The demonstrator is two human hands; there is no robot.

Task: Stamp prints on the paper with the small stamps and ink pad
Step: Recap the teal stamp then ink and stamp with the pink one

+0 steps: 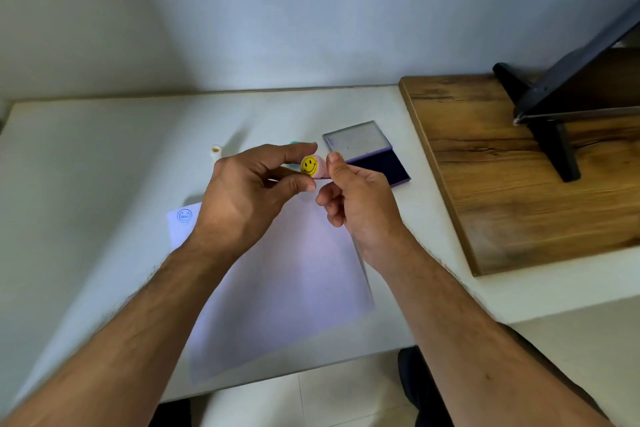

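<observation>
A small pink stamp with a yellow smiley face on its end is held up above the table between both hands. My left hand pinches it with thumb and forefinger, and my right hand grips its other end. Below lies a white sheet of paper with one blue round face print in its far left corner. The ink pad lies open behind my right hand, dark blue pad facing up and its clear lid folded back. A white stamp stands farther left.
A teal object peeks out behind my left fingers. A wooden board lies at the right with a black stand on it. The white table ends at a wall behind and has its front edge near me.
</observation>
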